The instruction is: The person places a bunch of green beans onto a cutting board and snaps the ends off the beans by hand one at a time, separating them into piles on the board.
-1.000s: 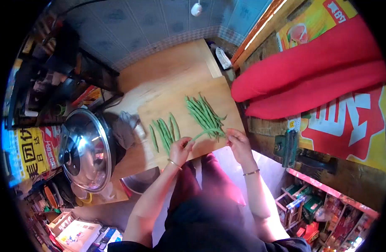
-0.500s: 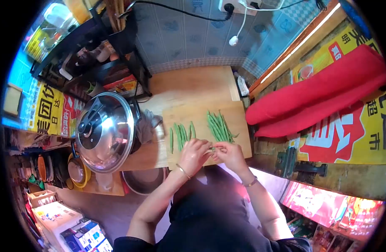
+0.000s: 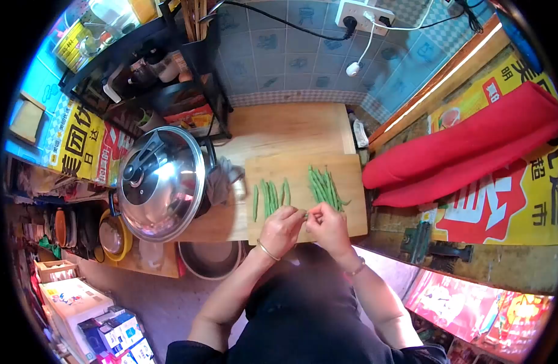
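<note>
My left hand point(image 3: 281, 230) and my right hand point(image 3: 327, 227) meet over the near edge of a wooden cutting board point(image 3: 294, 164). Fingers of both are pinched on a green bean point(image 3: 305, 216); only a small green bit shows between the fingertips, and the rest is covered. Just beyond my left hand, several green beans point(image 3: 272, 197) lie roughly parallel, with one bean point(image 3: 255, 203) apart at the left. A thicker pile of green beans point(image 3: 325, 187) rests on the board past my right hand.
A large lidded pan point(image 3: 161, 185) stands left of the board, beside a grey cloth point(image 3: 218, 182). Below the counter edge sits a round basin point(image 3: 211, 258). Red fabric point(image 3: 461, 145) lies to the right. A black rack point(image 3: 164, 100) stands at the back left.
My hands have drawn closer together at the fingertips, and less of the bean shows between them. The whole view has shifted slightly; the bean piles stay in place on the board.
</note>
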Available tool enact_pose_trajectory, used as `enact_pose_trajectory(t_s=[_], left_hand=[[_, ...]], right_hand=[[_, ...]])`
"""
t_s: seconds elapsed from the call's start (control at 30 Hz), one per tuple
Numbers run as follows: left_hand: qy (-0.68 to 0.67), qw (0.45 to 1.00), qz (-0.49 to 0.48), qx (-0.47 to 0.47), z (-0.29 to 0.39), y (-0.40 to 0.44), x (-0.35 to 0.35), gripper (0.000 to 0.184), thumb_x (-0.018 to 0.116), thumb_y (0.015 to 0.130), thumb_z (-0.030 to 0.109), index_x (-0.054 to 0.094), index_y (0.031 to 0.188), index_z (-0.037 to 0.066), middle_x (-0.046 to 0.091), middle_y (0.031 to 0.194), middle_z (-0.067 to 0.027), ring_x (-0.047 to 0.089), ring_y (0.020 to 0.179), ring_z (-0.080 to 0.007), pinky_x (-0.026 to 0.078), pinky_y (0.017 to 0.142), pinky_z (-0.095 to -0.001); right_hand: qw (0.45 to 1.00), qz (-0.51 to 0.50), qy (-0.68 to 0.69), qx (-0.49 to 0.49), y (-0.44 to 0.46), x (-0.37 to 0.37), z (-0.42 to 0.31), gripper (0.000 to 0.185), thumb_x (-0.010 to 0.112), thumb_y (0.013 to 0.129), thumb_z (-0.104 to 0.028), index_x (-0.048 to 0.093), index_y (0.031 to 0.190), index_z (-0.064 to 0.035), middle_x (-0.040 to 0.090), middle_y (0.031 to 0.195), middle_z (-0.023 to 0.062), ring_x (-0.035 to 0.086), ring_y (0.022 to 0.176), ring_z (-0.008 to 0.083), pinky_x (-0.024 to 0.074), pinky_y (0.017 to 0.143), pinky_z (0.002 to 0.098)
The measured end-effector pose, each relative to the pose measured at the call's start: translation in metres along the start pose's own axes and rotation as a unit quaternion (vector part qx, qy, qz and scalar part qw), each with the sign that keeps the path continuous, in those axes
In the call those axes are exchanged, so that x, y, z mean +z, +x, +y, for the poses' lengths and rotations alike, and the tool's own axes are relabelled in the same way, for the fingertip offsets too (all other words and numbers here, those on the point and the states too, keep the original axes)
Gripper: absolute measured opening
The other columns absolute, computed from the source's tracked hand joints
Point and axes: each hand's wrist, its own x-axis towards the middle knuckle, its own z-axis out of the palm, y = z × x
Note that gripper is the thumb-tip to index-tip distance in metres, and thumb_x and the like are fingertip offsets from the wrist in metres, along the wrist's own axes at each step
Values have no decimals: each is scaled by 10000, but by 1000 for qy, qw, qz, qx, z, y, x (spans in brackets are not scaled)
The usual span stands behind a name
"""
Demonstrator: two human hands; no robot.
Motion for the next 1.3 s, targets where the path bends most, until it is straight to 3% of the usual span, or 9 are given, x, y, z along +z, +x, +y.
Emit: enact_pose_trajectory(t_s=[0.17,0.23,0.43,0.7,0.8,1.0,1.1,1.23,1.3], left_hand=[[-66,980,168,-81,-3,1,-14,150,592,768,31,600,915,-1,574,731,-73,526,579,-153,427,521,-269],[-306,887,250,-240,-14,8,-33,151,577,817,73,599,935,-19,567,734,-26,456,527,-57,362,459,-191],[-405,840,251,-259,-19,13,-56,137,522,859,94,597,919,-4,573,738,-6,313,442,-1,221,398,-160],[-417,832,203,-304,-16,0,-51,164,569,823,90,600,944,-16,578,805,-65,458,547,-65,347,459,-186],[139,953,264,-61,3,9,-46,250,609,708,33,586,957,37,511,1018,-125,474,897,-207,375,805,-333],[83,989,-112,55,-4,-22,-9,234,624,666,17,588,895,40,561,857,-81,530,814,-254,407,753,-350],[16,999,-42,-9,-3,-35,7,167,567,684,-28,574,840,30,564,790,-78,543,774,-246,429,687,-323],[-27,996,79,-37,-3,-38,31,114,549,737,-24,589,836,18,568,775,-87,547,729,-236,437,613,-296],[-95,955,178,-216,-8,-35,39,79,541,786,-2,601,838,0,574,771,-97,547,688,-223,437,615,-298]], right_hand=[[953,-46,253,159,-4,3,22,50,530,822,-57,507,834,-14,537,662,35,516,503,72,404,433,187],[926,-40,271,260,-13,-2,43,38,504,830,-52,501,819,-16,543,692,49,501,503,72,400,431,197],[961,-65,207,169,-21,-18,39,231,493,838,-55,549,1053,4,506,699,-5,448,596,46,384,530,172],[978,-142,90,119,-12,-25,-3,168,536,809,-64,565,937,41,564,698,50,539,595,70,430,523,224],[987,-125,46,90,-17,-22,-9,130,558,778,-58,556,870,34,576,707,108,572,600,140,441,522,268],[991,-61,-79,-89,-26,-4,4,101,564,723,-25,515,802,14,551,748,169,557,661,325,444,551,372],[985,-25,-124,-118,-29,2,11,108,570,729,-20,499,802,16,564,730,143,577,609,257,450,516,341],[974,4,182,137,-33,21,29,83,538,807,-70,501,794,4,556,672,31,525,523,70,424,441,221],[905,-35,343,249,-40,27,44,78,525,822,-80,502,814,-6,550,672,28,516,506,89,411,432,209]])
